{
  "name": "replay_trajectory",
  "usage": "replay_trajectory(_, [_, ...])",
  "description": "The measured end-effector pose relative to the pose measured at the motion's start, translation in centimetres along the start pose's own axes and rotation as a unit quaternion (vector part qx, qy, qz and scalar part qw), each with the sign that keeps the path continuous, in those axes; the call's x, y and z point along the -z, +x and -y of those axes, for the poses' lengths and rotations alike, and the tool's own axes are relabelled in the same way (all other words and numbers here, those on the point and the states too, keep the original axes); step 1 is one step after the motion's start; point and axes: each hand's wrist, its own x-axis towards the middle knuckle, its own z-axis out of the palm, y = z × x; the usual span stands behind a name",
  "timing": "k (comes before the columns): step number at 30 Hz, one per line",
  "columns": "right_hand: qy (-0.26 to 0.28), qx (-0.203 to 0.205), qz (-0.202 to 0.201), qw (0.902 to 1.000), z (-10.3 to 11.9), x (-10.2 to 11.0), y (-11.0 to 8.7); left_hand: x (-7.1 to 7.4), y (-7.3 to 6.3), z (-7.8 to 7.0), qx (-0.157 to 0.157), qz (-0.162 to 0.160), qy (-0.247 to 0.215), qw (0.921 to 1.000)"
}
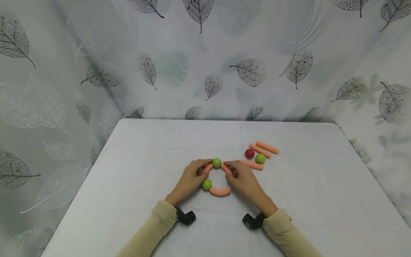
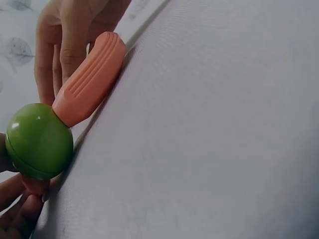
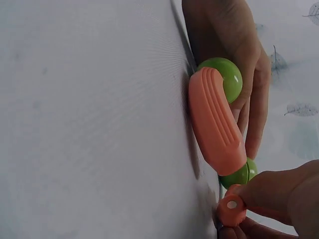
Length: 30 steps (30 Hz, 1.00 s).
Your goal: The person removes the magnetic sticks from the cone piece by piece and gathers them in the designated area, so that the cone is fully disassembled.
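Note:
Curved orange rods and green balls form a ring on the white table. My left hand [image 1: 189, 179] pinches the curved rod [image 1: 208, 168] on the ring's left, between the top green ball [image 1: 217, 163] and the lower-left green ball [image 1: 207, 184]. A second curved rod [image 1: 226, 169] is pinched by my right hand [image 1: 246, 178] on the ring's right; its lower end, showing a round silvery spot, is free in the right wrist view. Along the bottom, a third curved rod [image 1: 219, 192] meets the lower-left ball with one end. Fingers partly hide both held rods.
Beyond my right hand lie a red ball [image 1: 249, 154], another green ball [image 1: 260, 159] and straight orange rods [image 1: 267, 147], one partly behind that hand. A leaf-patterned curtain [image 1: 205, 53] hangs behind the white table [image 1: 144, 142].

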Motion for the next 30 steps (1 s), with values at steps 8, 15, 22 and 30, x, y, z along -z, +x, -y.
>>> replay_trajectory(8, [-0.015,0.027,-0.005,0.9995,-0.2,0.1,0.1,-0.1,0.1,-0.2,0.007,-0.011,-0.004,0.9999])
replay_trajectory(15, [-0.027,0.048,-0.016,0.9983,-0.6,0.0,0.0,-0.2,0.1,0.0,0.003,-0.018,0.001,0.9998])
replay_trajectory(22, [-0.038,0.034,-0.007,0.9987,-0.5,1.0,-0.4,-0.3,0.1,0.4,-0.003,-0.021,-0.004,0.9998])
replay_trajectory(30, [-0.080,0.030,0.014,0.9962,-0.4,2.6,-0.7,-0.3,0.2,0.7,-0.005,-0.019,-0.002,0.9998])
